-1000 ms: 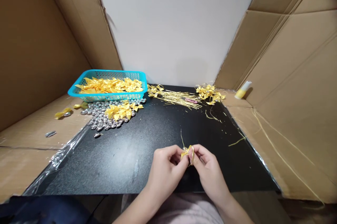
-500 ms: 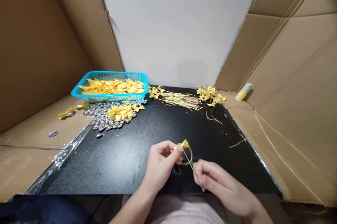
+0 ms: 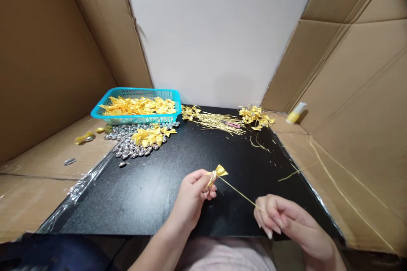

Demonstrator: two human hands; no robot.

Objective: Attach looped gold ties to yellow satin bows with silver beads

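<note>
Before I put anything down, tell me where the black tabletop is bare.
Widest bare patch: the black tabletop, front left, between the silver beads and left hand. Another: mid-table, between the gold ties and the strand running to the right hand. Crowded back: turquoise basket, beads, ties, yellow bows.

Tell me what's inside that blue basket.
The blue basket holds a loose heap of yellow bows. The ones on top cover whatever lies deeper, so its bottom can't be seen.

Black tabletop (image 3: 133,194) open at front left — silver beads (image 3: 127,146), blue basket (image 3: 136,116) block behind.
</note>
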